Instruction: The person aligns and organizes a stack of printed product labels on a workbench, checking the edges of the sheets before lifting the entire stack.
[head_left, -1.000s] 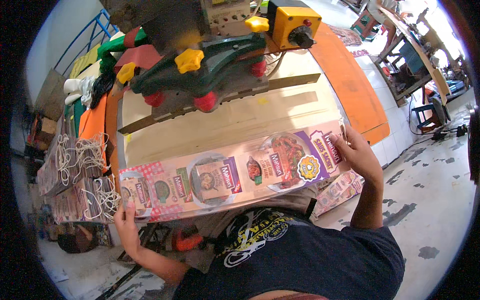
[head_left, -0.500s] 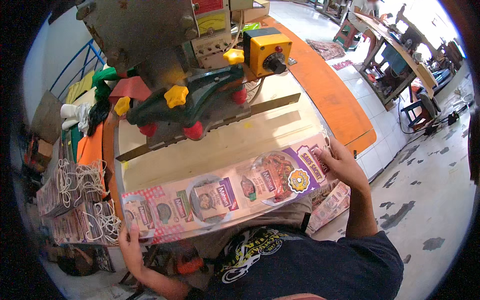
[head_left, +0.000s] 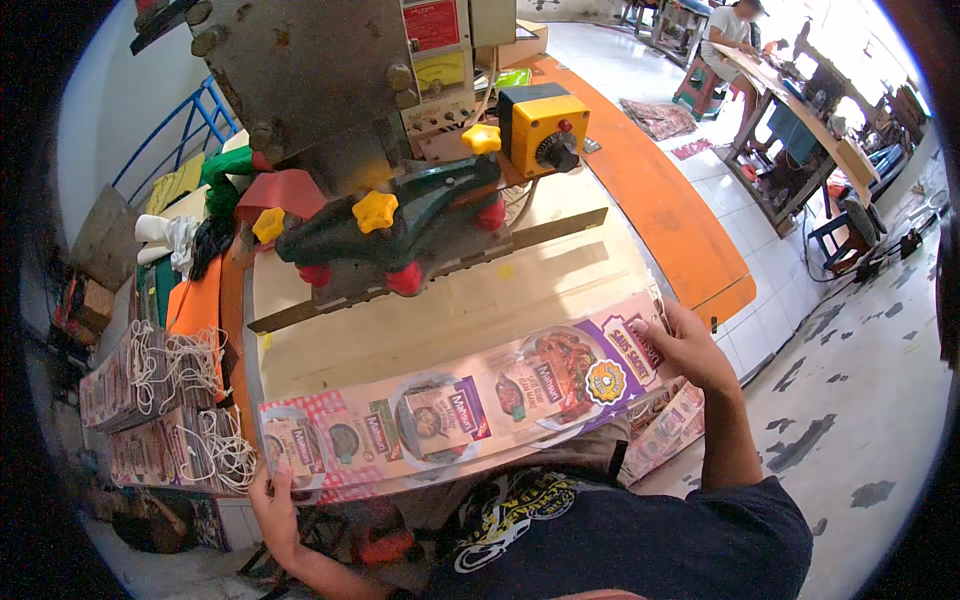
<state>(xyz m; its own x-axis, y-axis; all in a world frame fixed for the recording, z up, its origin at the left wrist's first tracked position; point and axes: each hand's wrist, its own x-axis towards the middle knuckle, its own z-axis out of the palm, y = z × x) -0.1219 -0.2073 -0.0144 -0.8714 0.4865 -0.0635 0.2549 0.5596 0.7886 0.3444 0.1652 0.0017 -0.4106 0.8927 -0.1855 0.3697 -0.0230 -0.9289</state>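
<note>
Both your hands are on the long printed plastic strip (head_left: 460,420), one at each end. Your left hand (head_left: 275,505) grips its near left corner, with the thumb on top; the fingers underneath are mostly hidden. Your right hand (head_left: 692,348) holds the right end, thumb laid over the printed face and fingers about the edge.

The strip lies along the near side of the pale board (head_left: 560,290), overhanging it towards you, its right end angled farther away than its left. It is pink with food pictures, a red-checked patch at the left and a purple panel at the right, under a glossy clear layer.

Beyond it, well apart from the strip, the straight metal bar (head_left: 570,228) runs across the board beneath the dark green press head (head_left: 430,205). Yellow star knobs (head_left: 375,212) and red round knobs (head_left: 403,278) sit on that head, and a yellow control box (head_left: 528,140) with a black dial stands to its right.

The orange counter (head_left: 690,215) shows past the board. To your left are bundles of printed strips (head_left: 130,385) with white cords (head_left: 190,365); more printed sheets (head_left: 665,435) lie beside your right forearm.
</note>
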